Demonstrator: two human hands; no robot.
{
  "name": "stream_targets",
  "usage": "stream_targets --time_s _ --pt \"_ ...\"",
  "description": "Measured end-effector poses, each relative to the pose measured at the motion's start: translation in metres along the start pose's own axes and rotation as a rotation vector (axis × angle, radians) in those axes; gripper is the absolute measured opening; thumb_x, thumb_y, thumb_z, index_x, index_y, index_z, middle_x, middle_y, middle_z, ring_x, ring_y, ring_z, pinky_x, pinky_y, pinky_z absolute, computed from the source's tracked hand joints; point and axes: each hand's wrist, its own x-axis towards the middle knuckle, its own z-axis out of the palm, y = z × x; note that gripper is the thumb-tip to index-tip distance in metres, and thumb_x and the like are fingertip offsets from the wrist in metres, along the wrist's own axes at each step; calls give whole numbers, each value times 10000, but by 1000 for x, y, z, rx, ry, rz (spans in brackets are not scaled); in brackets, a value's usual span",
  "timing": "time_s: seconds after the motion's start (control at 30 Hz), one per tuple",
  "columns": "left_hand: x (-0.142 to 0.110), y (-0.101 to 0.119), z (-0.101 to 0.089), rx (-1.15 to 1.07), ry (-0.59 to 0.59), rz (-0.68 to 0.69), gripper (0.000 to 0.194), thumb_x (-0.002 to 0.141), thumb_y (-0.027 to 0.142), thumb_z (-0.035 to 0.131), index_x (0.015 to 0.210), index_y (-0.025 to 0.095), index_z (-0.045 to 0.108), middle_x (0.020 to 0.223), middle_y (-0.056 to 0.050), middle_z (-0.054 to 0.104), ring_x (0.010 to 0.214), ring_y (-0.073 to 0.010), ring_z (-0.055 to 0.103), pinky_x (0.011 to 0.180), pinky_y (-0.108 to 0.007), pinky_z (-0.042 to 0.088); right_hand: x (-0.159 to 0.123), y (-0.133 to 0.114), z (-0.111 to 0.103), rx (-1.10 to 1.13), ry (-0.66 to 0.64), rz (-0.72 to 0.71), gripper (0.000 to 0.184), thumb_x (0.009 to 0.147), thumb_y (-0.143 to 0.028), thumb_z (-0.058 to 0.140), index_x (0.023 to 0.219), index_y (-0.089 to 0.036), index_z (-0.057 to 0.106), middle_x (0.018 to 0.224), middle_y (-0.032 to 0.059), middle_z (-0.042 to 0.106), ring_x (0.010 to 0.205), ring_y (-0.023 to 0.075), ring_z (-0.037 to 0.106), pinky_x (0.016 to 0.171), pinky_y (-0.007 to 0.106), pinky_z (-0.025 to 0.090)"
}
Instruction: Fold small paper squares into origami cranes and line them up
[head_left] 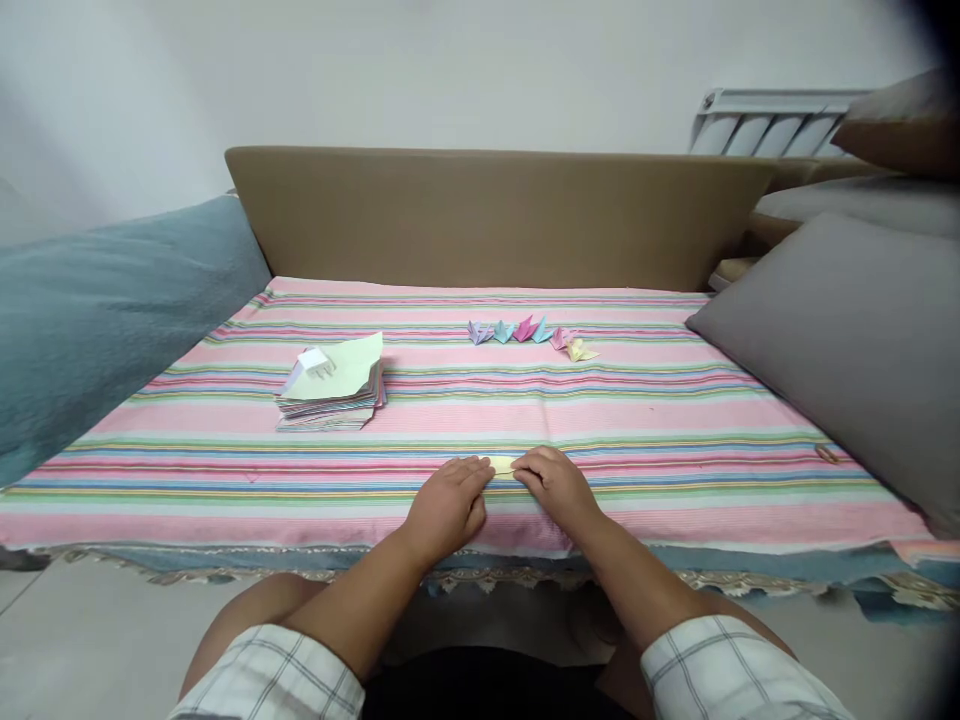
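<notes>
A small pale yellow folded paper (pixel 501 466) lies on the striped cloth near its front edge, between my two hands. My left hand (pixel 454 500) rests flat on the cloth with its fingertips over the left end of the paper. At the other end, my right hand (pixel 553 486) pinches the paper between thumb and fingers. Much of the paper is hidden under the fingers. Farther back stands a row of several folded paper cranes, among them a magenta crane (pixel 525 329) and a yellow crane (pixel 580 351).
On the left sits a stack of coloured paper sheets (pixel 330 405), with a small white object (pixel 315 361) on top. A pink striped cloth (pixel 637 412) covers the seat. A grey cushion (pixel 847 350) leans at the right, and a brown backrest (pixel 495 215) closes off the back.
</notes>
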Motion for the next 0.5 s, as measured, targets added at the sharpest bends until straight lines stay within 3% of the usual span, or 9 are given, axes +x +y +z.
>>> stream_targets --time_s 0.1,0.23,0.33,0.43,0.5 --pt "6 3 1 14 21 -29 285 821 236 502 1090 190 585 1150 -74 624 1056 -206 570 943 -388 431 0 1 0 -26 -4 -44 119 832 -192 561 860 -214 674 843 39 644 834 186 555 761 313 446" --pt "20 8 2 139 -12 -56 206 862 330 494 838 186 639 917 -61 681 877 -203 611 792 -356 458 -1 1 2 -84 2 -85 134 851 -204 539 868 -217 671 835 45 630 830 187 534 742 307 440" --pt "29 8 3 221 -36 -61 160 840 324 542 858 208 650 806 -42 667 789 -198 596 729 -353 431 -1 1 3 -112 1 -93 135 857 -216 534 857 -227 669 814 38 621 817 181 526 736 298 436" --pt "32 4 6 204 -16 -52 170 801 314 606 958 273 656 912 -31 674 834 -199 586 736 -351 416 -1 1 2 -120 -1 -100 134 860 -223 532 854 -230 666 807 35 619 807 178 526 729 294 435" --pt "32 1 9 180 -6 -45 141 789 295 622 917 280 678 1009 -26 669 878 -202 583 757 -350 421 -1 2 1 -114 -10 -107 132 860 -221 530 865 -225 662 817 38 623 815 179 531 732 296 437"
